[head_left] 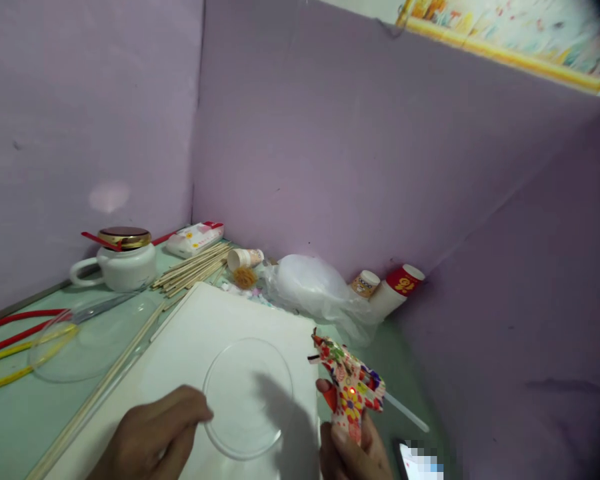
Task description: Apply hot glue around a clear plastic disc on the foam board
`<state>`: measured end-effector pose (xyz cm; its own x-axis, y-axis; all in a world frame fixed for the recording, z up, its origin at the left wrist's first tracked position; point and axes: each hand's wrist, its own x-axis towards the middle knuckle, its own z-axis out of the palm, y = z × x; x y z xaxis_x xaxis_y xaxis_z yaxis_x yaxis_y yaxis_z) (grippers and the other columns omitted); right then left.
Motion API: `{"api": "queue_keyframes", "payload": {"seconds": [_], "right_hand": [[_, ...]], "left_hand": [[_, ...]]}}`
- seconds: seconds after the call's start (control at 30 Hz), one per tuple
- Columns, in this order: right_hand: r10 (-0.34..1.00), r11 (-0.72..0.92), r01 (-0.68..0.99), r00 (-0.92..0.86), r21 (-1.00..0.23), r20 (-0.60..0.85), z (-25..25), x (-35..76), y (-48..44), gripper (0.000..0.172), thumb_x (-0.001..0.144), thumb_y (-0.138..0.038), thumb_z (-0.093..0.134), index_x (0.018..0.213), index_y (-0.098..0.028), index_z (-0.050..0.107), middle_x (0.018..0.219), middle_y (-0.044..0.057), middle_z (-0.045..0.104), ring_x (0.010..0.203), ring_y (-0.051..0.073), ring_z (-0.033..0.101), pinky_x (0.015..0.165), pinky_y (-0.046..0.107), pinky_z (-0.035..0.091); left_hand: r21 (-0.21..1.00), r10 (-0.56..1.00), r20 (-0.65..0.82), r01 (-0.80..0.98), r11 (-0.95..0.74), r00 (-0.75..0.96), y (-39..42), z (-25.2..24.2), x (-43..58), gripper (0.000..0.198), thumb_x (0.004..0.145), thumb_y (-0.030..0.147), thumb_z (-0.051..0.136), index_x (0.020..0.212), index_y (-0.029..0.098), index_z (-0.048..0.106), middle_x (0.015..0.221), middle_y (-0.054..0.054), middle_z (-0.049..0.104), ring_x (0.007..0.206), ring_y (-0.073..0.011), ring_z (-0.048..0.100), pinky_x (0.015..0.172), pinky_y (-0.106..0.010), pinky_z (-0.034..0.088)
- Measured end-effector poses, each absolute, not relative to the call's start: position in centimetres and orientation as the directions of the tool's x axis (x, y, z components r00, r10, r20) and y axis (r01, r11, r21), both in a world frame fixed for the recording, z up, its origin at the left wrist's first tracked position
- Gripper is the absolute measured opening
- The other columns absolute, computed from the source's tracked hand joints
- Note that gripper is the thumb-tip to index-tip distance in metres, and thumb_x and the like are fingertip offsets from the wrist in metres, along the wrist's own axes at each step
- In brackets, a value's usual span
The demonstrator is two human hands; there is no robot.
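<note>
My right hand (353, 453) grips a flower-patterned glue gun (350, 390) at the lower middle right, its nozzle pointing up and left and a red light glowing on its side. A clear glue stick (405, 412) juts from its back. My left hand (153, 437) rests on a white board (190, 340), fingertips touching the left rim of a clear round plastic lid (247, 398) that lies flat on the board. The gun's nozzle hangs just past the lid's right edge.
A second clear dish (87, 340) lies left of the board. Behind stand a white pot with a gold lid (123, 260), wooden sticks (193, 267), a tissue pack (195, 239), paper cups (397, 287), a plastic bag (313, 287). Red and yellow tubes (10, 347) lie at left. A phone (420, 460) sits bottom right.
</note>
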<state>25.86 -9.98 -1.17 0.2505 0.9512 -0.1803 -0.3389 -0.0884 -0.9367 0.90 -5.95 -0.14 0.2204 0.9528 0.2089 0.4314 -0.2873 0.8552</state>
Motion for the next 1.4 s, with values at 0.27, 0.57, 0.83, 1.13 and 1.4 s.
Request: {"api": "queue_keyframes", "payload": {"seconds": [0.27, 0.57, 0.83, 1.13, 1.4], "right_hand": [[0.895, -0.155, -0.226, 0.381, -0.962, -0.233, -2.7, 27.6, -9.8, 0.045, 0.063, -0.045, 0.071, 0.103, -0.026, 0.062, 0.040, -0.004, 0.053, 0.033, 0.011, 0.041, 0.041, 0.028, 0.044], [0.914, -0.194, -0.287, 0.294, -0.938, -0.280, -3.0, 25.2, -9.4, 0.047, 0.063, -0.047, 0.070, 0.105, -0.028, 0.062, 0.036, -0.007, 0.048, 0.036, 0.014, 0.048, 0.056, 0.031, 0.053], [0.911, -0.210, -0.292, 0.287, -0.933, -0.295, -3.0, 25.5, -9.5, 0.038, 0.062, -0.048, 0.071, 0.093, -0.026, 0.067, 0.035, -0.006, 0.047, 0.043, 0.016, 0.054, 0.063, 0.033, 0.053], [0.902, -0.175, -0.271, 0.342, -0.947, -0.264, -3.1, 25.7, -9.4, 0.055, 0.061, -0.049, 0.070, 0.108, -0.022, 0.061, 0.040, -0.008, 0.053, 0.028, 0.008, 0.036, 0.071, 0.039, 0.053], [0.916, -0.154, 0.089, 0.386, -0.984, -0.108, -5.3, 29.6, -4.3, 0.055, 0.067, -0.056, 0.062, 0.117, -0.034, 0.053, 0.097, 0.007, 0.067, 0.074, 0.026, 0.064, 0.063, 0.043, 0.054]], "left_hand": [[0.919, 0.929, -0.368, 0.169, 0.357, 0.038, -2.6, 1.5, -0.5, 0.043, 0.072, 0.036, 0.054, 0.110, 0.016, 0.048, 0.105, -0.011, 0.060, 0.104, -0.0244, 0.054, 0.070, -0.030, 0.052], [0.903, 0.889, -0.424, 0.001, 0.430, 0.176, -3.1, 0.9, -0.7, 0.052, 0.070, 0.035, 0.059, 0.117, 0.018, 0.046, 0.136, -0.012, 0.039, 0.119, -0.0258, 0.043, 0.081, -0.031, 0.049], [0.905, 0.894, -0.418, -0.015, 0.426, 0.162, -3.0, 0.2, -0.6, 0.051, 0.067, 0.035, 0.062, 0.112, 0.017, 0.049, 0.124, -0.013, 0.049, 0.112, -0.0268, 0.047, 0.079, -0.033, 0.049], [0.888, 0.874, -0.455, 0.018, 0.459, 0.170, -2.9, 1.4, -0.3, 0.051, 0.064, 0.032, 0.062, 0.110, 0.017, 0.049, 0.122, -0.011, 0.049, 0.114, -0.0248, 0.045, 0.080, -0.031, 0.047], [0.896, 0.887, -0.423, -0.056, 0.440, 0.187, -3.4, 1.6, 0.2, 0.044, 0.065, 0.028, 0.060, 0.106, 0.014, 0.051, 0.111, -0.013, 0.051, 0.096, -0.0215, 0.051, 0.072, -0.031, 0.046]]}}
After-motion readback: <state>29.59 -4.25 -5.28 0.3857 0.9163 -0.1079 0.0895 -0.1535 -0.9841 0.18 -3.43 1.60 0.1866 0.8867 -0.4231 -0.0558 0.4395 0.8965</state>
